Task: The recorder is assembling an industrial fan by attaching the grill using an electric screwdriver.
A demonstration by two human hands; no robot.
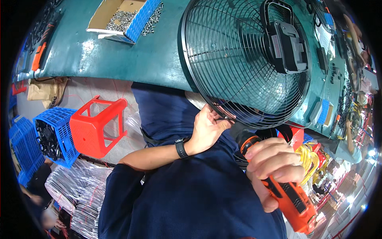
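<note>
A round black wire fan guard (242, 51), with a dark housing and handle (288, 44) on it, stands tilted at the front edge of the green table. My left hand (209, 129) is closed on the guard's near rim, its fingertips partly hidden there. In my right hand (274, 161) is an orange and black electric screwdriver (290, 203), my fingers wrapped round its body. The driver's dark front end points at the rim, just right of my left fingers. Whether its tip touches a screw there, I cannot tell.
An open box (135, 20) of small screws sits on the green table (159, 59), loose screws beside it. Another orange electric screwdriver (39, 55) lies far left. A red stool (89, 133) and blue crates (59, 123) stand left of me. Other people are at both sides.
</note>
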